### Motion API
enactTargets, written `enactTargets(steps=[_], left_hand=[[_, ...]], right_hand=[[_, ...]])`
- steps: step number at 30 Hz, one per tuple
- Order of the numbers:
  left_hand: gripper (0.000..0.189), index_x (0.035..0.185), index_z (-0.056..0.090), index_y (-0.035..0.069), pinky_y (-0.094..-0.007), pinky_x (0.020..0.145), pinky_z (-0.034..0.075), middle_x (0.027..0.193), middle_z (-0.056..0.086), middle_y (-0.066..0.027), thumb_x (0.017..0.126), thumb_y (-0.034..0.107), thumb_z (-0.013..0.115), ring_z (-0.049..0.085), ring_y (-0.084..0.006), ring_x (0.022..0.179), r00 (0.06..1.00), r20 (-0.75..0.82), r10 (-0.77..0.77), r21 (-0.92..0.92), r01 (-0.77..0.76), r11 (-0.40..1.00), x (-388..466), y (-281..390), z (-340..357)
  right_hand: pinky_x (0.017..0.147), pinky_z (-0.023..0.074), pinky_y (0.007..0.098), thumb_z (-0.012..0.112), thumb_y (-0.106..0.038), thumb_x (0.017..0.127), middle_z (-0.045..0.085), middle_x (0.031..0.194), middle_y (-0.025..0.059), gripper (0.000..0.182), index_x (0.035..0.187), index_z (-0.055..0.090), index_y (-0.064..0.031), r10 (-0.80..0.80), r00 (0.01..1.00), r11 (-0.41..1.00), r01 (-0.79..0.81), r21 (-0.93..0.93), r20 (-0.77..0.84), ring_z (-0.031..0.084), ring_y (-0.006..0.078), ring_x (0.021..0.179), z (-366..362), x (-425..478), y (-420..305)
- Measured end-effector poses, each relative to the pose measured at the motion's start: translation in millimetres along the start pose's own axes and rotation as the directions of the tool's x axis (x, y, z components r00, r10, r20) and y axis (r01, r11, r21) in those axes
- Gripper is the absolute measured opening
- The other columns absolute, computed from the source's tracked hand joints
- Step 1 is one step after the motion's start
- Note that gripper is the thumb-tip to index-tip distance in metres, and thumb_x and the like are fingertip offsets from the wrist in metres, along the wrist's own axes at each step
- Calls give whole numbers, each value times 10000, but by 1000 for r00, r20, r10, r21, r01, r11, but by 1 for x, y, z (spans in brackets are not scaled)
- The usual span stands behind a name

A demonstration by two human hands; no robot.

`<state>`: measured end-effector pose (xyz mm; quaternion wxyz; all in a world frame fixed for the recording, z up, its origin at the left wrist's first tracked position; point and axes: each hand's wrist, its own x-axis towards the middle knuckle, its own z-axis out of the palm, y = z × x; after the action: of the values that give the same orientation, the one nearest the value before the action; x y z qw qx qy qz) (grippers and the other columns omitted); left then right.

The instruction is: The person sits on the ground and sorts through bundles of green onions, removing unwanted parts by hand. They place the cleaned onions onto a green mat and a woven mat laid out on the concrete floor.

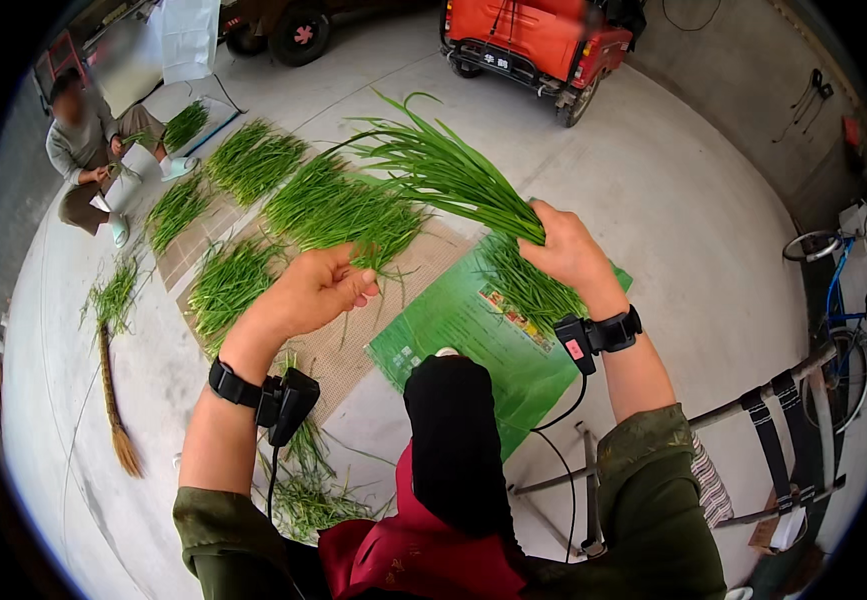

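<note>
In my right hand (568, 244) is a thick bunch of long green leaves (463, 176), likely garlic chives, gripped near its lower end. Its tips fan out to the upper left. My left hand (324, 291) is apart from the bunch, thumb and fingers pinched around a few thin green strands (371, 259). Behind that hand, a wide pile of cut leaves (336, 202) lies on a tan woven mat (433, 251). A smaller heap of leaves (531, 281) rests on a green printed sheet (441, 315) below my right hand.
More leaf piles (234, 281) cover the mat. Loose trimmings (309, 495) lie by my legs. A straw broom (109, 390) is on the floor at left. Another person (92, 150) sits at far left, handling leaves. A red vehicle (516, 37) and a blue bicycle (838, 277) stand beyond.
</note>
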<state>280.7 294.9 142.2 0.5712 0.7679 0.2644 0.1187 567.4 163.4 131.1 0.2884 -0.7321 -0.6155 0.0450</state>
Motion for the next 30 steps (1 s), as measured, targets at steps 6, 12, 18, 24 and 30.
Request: enactTargets(steps=[6, 12, 18, 24, 30], left_hand=[[512, 1310, 260, -11, -259, 690, 492, 965, 601, -126, 885, 156, 491, 584, -148, 781, 978, 35, -205, -185, 208, 961, 111, -153, 52], [468, 1297, 311, 7, -259, 684, 486, 1009, 599, -127, 885, 153, 479, 581, -155, 779, 806, 437, -399, -201, 519, 831, 166, -264, 169], [478, 1314, 296, 41, -282, 738, 475, 1107, 553, -137, 887, 159, 476, 560, -174, 873, 799, 521, -300, -307, 503, 808, 220, -303, 224], [563, 1345, 236, 58, -324, 828, 438, 1239, 451, -164, 886, 255, 496, 503, -207, 1021, 742, 582, -333, -276, 566, 777, 248, -340, 258], [577, 1346, 226, 49, -328, 842, 429, 1276, 415, -152, 883, 257, 500, 485, -209, 1039, 701, 591, -400, -225, 619, 752, 239, -361, 275]], right_hand=[[612, 446, 461, 618, -184, 651, 552, 691, 236, 343, 881, 473, 23, 319, 942, 946, -310, -94, 103, 547, 395, 688, 104, -56, 154], [611, 456, 454, 609, -167, 654, 570, 727, 220, 340, 900, 466, 19, 446, 866, 895, -424, -141, 228, 553, 387, 704, 198, -107, 252], [639, 464, 436, 650, -219, 655, 581, 852, 175, 454, 1005, 462, 1, 429, 890, 889, -386, -247, 151, 564, 343, 745, 228, -105, 301], [930, 296, 461, 661, -401, 676, 351, 1257, 173, 770, 1270, 333, -38, 490, 830, 817, -332, -470, 265, 350, 339, 1136, 264, -111, 333], [980, 207, 510, 613, -378, 731, 277, 1320, 180, 704, 1280, 330, -40, 527, 846, 807, -466, -364, 85, 233, 363, 1234, 299, -131, 331]])
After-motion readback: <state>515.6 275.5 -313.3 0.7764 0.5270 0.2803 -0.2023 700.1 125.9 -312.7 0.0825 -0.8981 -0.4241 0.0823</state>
